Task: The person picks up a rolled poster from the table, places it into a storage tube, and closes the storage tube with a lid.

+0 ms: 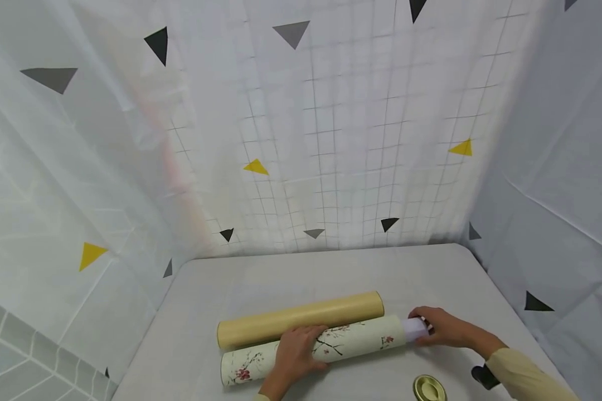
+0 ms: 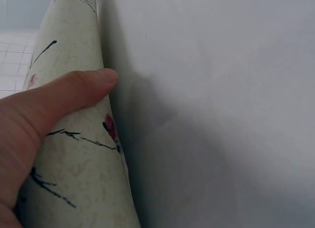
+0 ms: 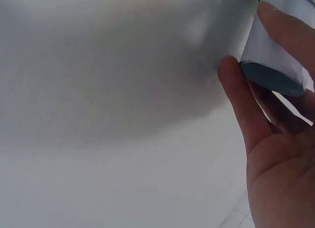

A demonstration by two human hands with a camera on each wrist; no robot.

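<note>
A cream tube with a plum-blossom pattern (image 1: 358, 340) lies slantwise on the white table. My left hand (image 1: 297, 353) grips it near the middle; in the left wrist view the thumb (image 2: 83, 90) lies across its surface. Out of the tube's right end sticks a short length of rolled white paper (image 1: 413, 328). My right hand (image 1: 446, 328) holds this roll by its outer end. The right wrist view shows fingers and thumb around the white roll (image 3: 275, 41), whose end looks dark. How far the roll reaches inside the tube is hidden.
Behind the patterned tube lies a plain tan tube (image 1: 306, 316), close alongside it. A round gold metal lid (image 1: 430, 388) rests at the table's front edge, below my right hand. White sheeting with coloured triangles (image 1: 291, 133) hangs at the back and both sides.
</note>
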